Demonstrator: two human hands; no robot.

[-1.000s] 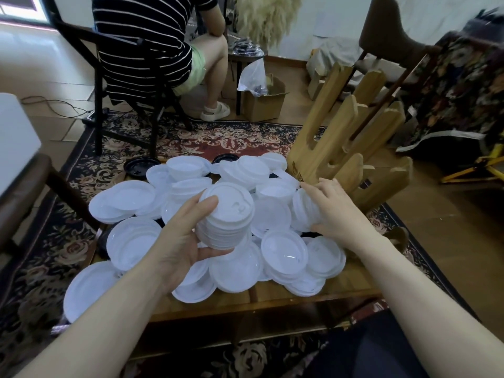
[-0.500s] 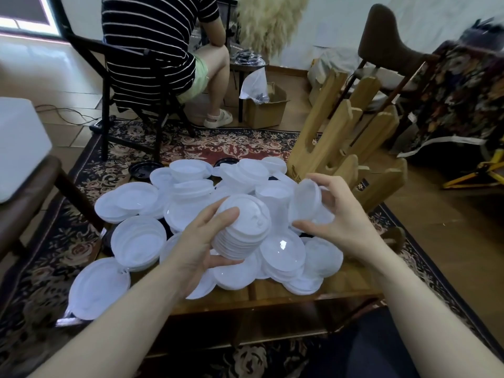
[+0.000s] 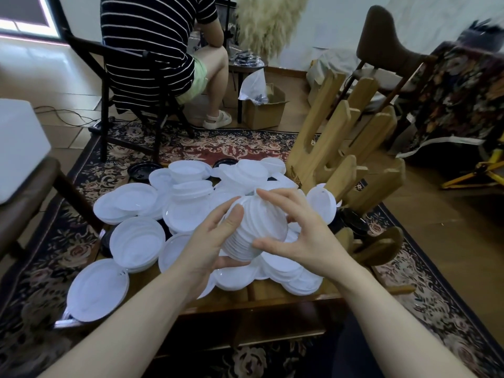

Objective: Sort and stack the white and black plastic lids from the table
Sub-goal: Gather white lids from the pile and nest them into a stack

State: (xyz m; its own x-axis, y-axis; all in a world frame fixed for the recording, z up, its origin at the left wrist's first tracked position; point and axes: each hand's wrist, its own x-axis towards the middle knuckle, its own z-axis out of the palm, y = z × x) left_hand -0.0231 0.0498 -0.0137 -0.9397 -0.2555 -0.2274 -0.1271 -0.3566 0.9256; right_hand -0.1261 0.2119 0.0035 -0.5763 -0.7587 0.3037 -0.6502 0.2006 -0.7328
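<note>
White lid stack (image 3: 253, 230) | tilted | left hand (image 3: 201, 251), right hand (image 3: 305, 241) gripping

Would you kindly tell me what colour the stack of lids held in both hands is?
White, seen clearly in the head view: the stack of lids.

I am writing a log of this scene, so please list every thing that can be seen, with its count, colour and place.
stack of lids: one, white, held above the table between both hands
loose lids: many, white, piled over the table
black lids: at least two, black, far edge of the pile
table: one, brown wood, under the pile
wooden rack: one, light wood, right of the pile
cardboard box: one, brown, on the floor behind
seated person: one, striped top, on a black chair behind
rug: one, dark floral, under the table
left hand: grips the stack
right hand: fingers on the stack
</note>
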